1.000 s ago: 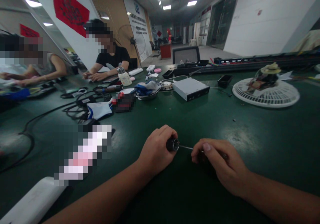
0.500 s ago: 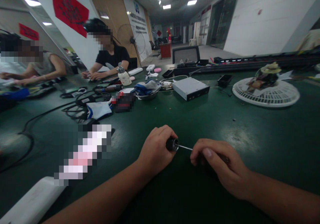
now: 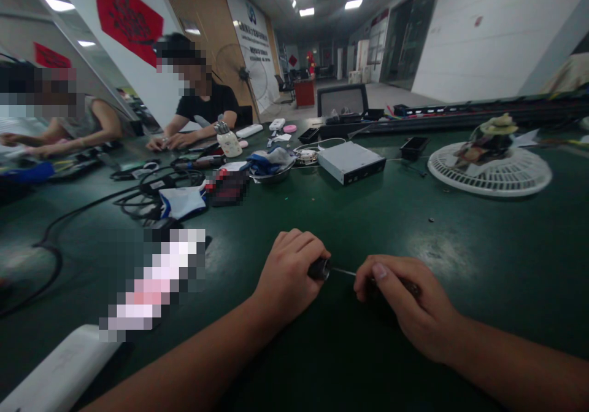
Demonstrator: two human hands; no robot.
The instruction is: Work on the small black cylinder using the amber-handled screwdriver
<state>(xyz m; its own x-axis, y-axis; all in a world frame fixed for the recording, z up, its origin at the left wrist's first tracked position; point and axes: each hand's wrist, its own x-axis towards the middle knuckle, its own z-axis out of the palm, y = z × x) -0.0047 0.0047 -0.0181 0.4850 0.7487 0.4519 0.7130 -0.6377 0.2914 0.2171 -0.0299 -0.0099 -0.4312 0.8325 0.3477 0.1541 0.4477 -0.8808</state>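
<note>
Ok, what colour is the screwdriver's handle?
The screwdriver handle is black, held in the left hand; the head view shows it.

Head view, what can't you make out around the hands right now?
Head view:
- Screwdriver tip: hidden by the fingers of the right hand.
- Whatever that hand holds: hidden too.
- Handle's end: hidden by the left hand.
- Pixelated object left of the hands: blurred, kind unknown.
- White object, bottom left: cut off by the frame edge.
</note>
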